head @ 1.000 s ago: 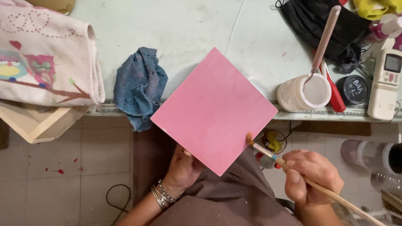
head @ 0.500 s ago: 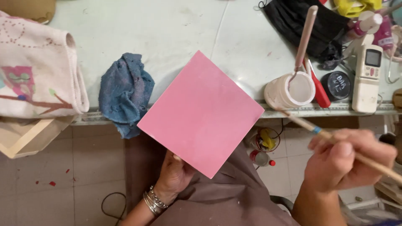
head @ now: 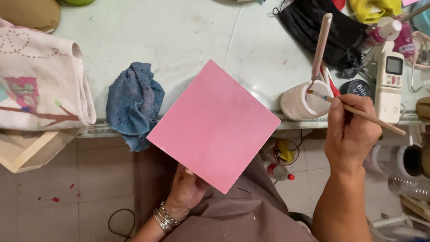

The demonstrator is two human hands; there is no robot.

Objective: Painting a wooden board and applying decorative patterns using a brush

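White cup (head: 301, 103) at the table (head: 179, 36) edge holds a pink-handled tool (head: 320, 47) — right hand (head: 351, 134) grips a brush (head: 358, 113), tip inside; left hand (head: 186, 190) clasps the pink board (head: 215, 125) — over the lap.

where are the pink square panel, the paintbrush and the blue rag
pink square panel (head: 215, 127), head view, middle of its painted face
paintbrush (head: 365, 115), head view, wooden handle just past the right hand
blue rag (head: 133, 101), head view, centre of the crumpled cloth at the table edge
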